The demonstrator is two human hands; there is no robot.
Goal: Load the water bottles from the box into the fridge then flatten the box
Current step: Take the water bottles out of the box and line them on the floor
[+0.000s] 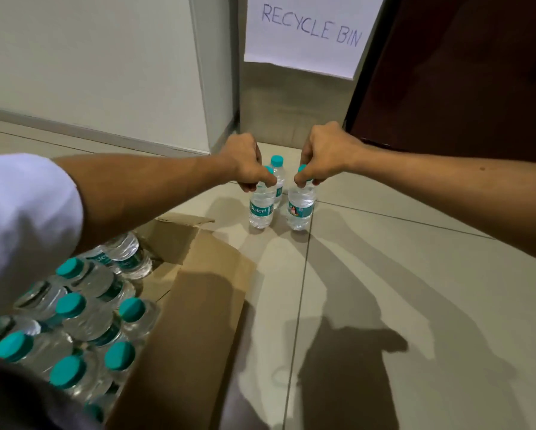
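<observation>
From the head view, both arms reach forward over the pale tiled floor point(384, 274). The left hand point(245, 162) has its fingers point(268, 178) clamped around the teal cap of a small clear plastic water bottle point(261, 209); the right hand point(325, 156) pinches the cap of a second such bottle point(300, 211) the same way. Both bottles stand upright, apparently touching the floor, just below the fingers. A third bottle point(277, 169) stands just behind, between the two hands. Holding by the caps likely keeps them vertical for setting down or lifting.

Behind the left arm, the open brown cardboard box point(198, 305) holds many more teal-capped bottles point(71, 305), so loading seems barely begun.

The left bottle's label reads "Bisleri". A white paper sign point(310, 32) beyond the fingers reads "RECYCLE BIN".
</observation>
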